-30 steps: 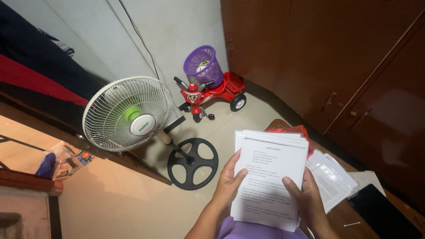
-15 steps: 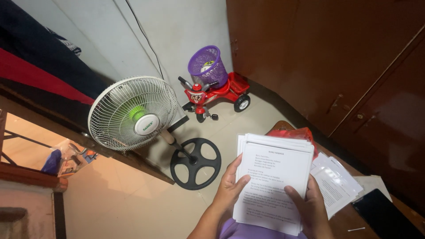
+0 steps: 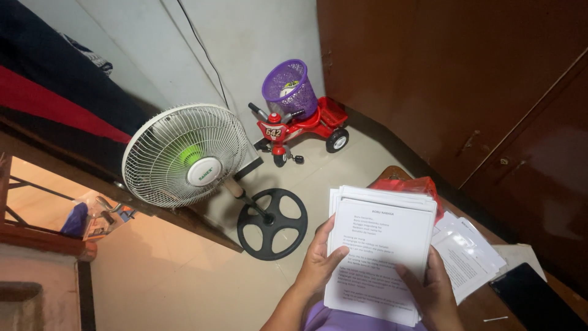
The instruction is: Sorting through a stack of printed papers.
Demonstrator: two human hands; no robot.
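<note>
Between both hands' grip (image 3: 373,279), paper stack (image 3: 381,245)

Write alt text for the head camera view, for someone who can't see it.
Left hand and right hand hold a stack of white printed paper sheets. Beyond stand a white pedestal fan and a red toy tricycle.

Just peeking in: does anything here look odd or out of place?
A purple basket sits upended-looking atop a red toy tricycle, an unusual perch. The paper stack in the left hand and right hand is slightly fanned, not squared.
</note>
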